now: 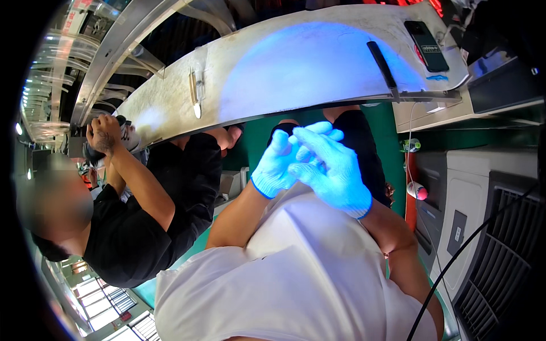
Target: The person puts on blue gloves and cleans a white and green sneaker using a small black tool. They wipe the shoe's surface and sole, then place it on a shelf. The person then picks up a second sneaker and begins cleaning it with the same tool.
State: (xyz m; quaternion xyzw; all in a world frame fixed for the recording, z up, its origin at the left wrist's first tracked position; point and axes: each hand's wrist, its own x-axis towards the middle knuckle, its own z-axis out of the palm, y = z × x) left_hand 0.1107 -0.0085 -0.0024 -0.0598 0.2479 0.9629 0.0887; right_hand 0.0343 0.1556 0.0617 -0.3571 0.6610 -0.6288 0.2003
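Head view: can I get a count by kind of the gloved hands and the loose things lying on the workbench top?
White knit gloves: 2, on the left hand and the right hand, held together
Black phone: 1
Black bar-shaped tool: 1
Small clear tube-like item: 1
Blue scrap: 1
Total: 6

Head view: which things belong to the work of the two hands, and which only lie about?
In hand:
left hand, gloved
right hand, gloved, touching the left

Lying about:
worktable
black phone
dark bar
small tube

Dark phone screen [426,44] on workbench [296,68]
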